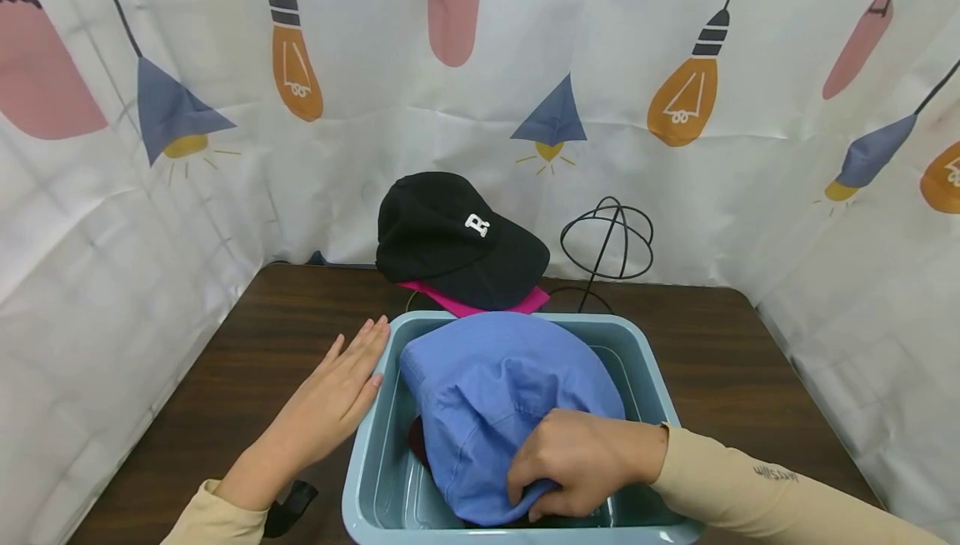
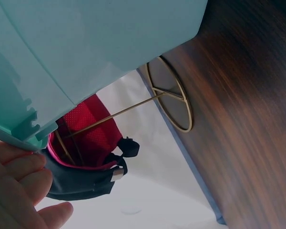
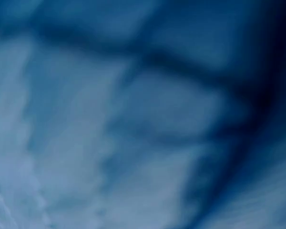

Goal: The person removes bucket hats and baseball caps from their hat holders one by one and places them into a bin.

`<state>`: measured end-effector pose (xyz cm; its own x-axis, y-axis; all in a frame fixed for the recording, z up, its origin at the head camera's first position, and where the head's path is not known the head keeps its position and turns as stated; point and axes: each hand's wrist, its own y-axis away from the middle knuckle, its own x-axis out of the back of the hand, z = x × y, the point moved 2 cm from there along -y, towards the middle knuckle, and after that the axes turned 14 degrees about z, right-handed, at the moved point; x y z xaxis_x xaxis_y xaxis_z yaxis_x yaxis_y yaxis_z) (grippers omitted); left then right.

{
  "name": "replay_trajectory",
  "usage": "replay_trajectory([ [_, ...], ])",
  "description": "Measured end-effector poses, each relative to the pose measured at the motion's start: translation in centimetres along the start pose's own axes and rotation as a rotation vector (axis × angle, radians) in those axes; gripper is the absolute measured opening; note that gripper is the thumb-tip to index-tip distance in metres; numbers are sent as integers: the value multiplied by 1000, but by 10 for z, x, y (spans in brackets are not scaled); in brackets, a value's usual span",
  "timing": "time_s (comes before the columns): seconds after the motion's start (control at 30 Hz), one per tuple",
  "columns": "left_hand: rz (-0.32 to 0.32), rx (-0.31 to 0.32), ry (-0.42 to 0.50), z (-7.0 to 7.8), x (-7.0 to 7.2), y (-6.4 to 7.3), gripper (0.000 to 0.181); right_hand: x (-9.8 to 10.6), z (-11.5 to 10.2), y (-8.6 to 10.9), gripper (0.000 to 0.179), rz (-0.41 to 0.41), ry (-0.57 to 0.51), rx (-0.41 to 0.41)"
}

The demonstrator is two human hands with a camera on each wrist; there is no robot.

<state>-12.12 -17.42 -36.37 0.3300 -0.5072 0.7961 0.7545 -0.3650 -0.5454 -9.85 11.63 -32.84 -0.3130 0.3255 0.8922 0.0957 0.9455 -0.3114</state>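
A blue cloth hat (image 1: 510, 395) lies in a light-blue plastic basin (image 1: 652, 370). My right hand (image 1: 573, 462) reaches over the basin and pinches the hat's near edge between thumb and curled fingers. Close-up folds of blue fabric (image 3: 157, 100) fill the right wrist view, blurred. With fingers straight, my left hand (image 1: 330, 399) rests against the basin's left rim; in the left wrist view its fingers (image 2: 33, 183) touch the rim from outside. A dark reddish-brown item (image 1: 417, 441) shows beneath the hat, mostly hidden.
Behind the basin, a black cap (image 1: 457, 237) with a white letter sits over something pink (image 1: 536, 302) on a wire stand (image 2: 188, 114). To its right stands a bare black wire stand (image 1: 618, 237). The dark wooden table (image 1: 720, 345) meets a printed white curtain (image 1: 360, 170).
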Motion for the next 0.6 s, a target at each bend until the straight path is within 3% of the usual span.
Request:
replay_trajectory([
  [0.17,-12,19,12,-1,0,1,56,8,1,0,8,67,-59,-30],
  [0.3,-22,28,22,-1,0,0,56,23,0,1,8,174,-19,-41],
  [0.47,24,-39,-17,0,0,0,55,40,3,1,17,355,184,-120],
  [0.53,33,-51,-22,0,1,0,55,43,7,1,29,373,274,-172],
  [0.6,31,-49,-23,0,1,0,56,43,11,1,42,339,332,-220],
])
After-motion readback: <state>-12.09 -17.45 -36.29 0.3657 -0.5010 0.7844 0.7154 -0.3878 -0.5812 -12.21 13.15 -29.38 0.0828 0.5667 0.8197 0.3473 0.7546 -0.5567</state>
